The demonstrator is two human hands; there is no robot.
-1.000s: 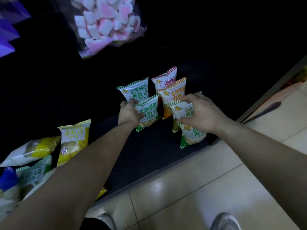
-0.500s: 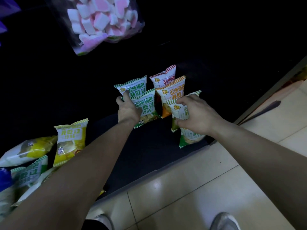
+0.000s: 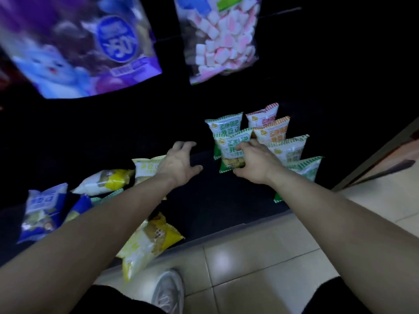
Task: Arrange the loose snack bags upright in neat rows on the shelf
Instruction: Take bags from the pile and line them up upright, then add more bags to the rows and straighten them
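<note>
Several small snack bags stand upright in two rows at the right of the dark shelf [image 3: 204, 200]: a green bag [image 3: 223, 126] at the back, red [image 3: 263, 115], orange [image 3: 273, 132] and two more green ones [image 3: 289, 149]. My right hand [image 3: 256, 162] grips the front green bag [image 3: 230, 148] of the left row, fingers at its top and thumb at its bottom. My left hand [image 3: 179, 164] hovers with spread fingers, holding nothing, over an upright yellow bag [image 3: 146, 167]. Loose bags lie to the left: a yellow-white one [image 3: 106, 181], a blue one [image 3: 43, 209], and a yellow one [image 3: 147, 241] overhanging the front edge.
A clear bag of pink and white marshmallows [image 3: 222, 37] and a large purple bag [image 3: 79, 41] hang above the shelf. Pale floor tiles [image 3: 260, 257] run along the shelf's front edge, with my shoe [image 3: 167, 291] just below it. A shelf post [image 3: 374, 159] stands at the right.
My left hand let go of the front green bag and moved left over the yellow bag. My right hand shifted from the right row's green bag to that front green bag. The view swung left.
</note>
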